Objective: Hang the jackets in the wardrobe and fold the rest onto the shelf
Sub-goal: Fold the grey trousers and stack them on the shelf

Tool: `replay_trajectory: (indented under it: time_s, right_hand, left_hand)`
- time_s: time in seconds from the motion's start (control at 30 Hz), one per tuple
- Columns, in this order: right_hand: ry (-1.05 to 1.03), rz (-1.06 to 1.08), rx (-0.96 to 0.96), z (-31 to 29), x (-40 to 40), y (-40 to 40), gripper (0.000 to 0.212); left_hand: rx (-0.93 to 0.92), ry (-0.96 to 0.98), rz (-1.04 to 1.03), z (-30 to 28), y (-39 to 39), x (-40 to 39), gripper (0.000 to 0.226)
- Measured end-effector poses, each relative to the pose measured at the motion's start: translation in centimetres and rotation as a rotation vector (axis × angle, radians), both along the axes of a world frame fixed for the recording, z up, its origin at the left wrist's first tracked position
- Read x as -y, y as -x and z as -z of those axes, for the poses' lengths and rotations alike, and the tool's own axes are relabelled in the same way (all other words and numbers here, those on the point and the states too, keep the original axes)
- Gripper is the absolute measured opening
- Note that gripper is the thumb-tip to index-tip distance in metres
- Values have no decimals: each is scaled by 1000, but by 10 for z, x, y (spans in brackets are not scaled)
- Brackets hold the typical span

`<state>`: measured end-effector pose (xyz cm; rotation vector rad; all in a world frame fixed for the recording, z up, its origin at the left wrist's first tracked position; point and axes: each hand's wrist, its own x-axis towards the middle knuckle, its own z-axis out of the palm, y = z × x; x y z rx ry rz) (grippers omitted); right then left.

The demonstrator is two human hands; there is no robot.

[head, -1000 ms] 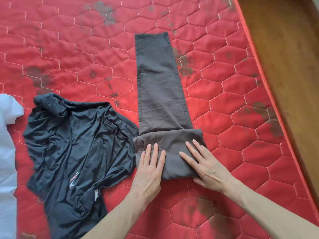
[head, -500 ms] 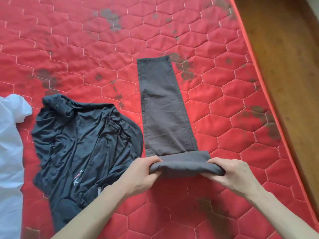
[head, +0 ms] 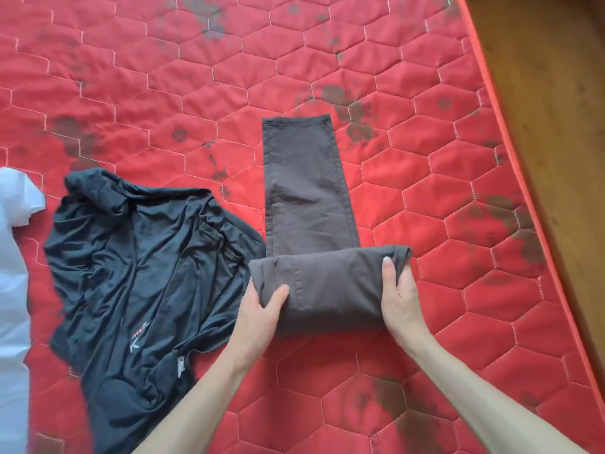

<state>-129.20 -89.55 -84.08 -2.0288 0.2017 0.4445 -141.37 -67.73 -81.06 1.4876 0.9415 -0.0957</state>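
Brown trousers [head: 304, 198] on the red mattress [head: 131, 93], near end folded into a thick wad, far leg section not yet folded. Left hand [head: 258, 317] and right hand [head: 397, 296] each in a grip on one end of the wad. Dark jacket [head: 137, 276] crumpled alongside, unhung; white garment [head: 13, 257] at the edge, unfolded. Wardrobe and shelf out of view. Most of the task left.
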Motion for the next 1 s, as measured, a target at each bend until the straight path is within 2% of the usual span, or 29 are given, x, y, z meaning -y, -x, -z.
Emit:
replay_trajectory:
  time_s: [0.13,0.23,0.33,0.4,0.47,0.53,0.6,0.63,0.77,0.87,1.0]
  right_hand:
    - [123,-17,-1,16,-21,-14,36]
    - [421,-57,80,23,-31,-17,41]
    - [564,-16,241,25,-37,-10,36]
    - [621,-51,414,27,-35,-3,46]
    - [730,-242,602,28,-27,4,56]
    - [782,-515,710,33,-17,12,57]
    - [742,-680,700,38,-8,20,63]
    - [732,-718,671,40,-4,23,69]
    - [791,-772,613,41,1,23,85]
    - [792,-790,598,39,-2,21,89]
    - [663,-872,584,38,10,16,106]
  left_hand:
    - [-30,-89,41,13,-7,-6,58]
    - [-76,-199,83,27,-14,-10,57]
    - [-145,-425,149,37,-21,-7,48]
    - [-184,-571,146,39,-24,-1,41]
    - [-187,-698,111,37,-22,6,45]
    - [-88,-929,159,39,-16,9,58]
    - [23,-1163,381,46,-5,8,63]
    - [59,-1215,514,50,1,8,63]
    - [111,-1172,849,63,21,3,77]
    - [134,-1149,963,65,22,-9,99]
    - [168,-1181,1118,60,20,-22,117]
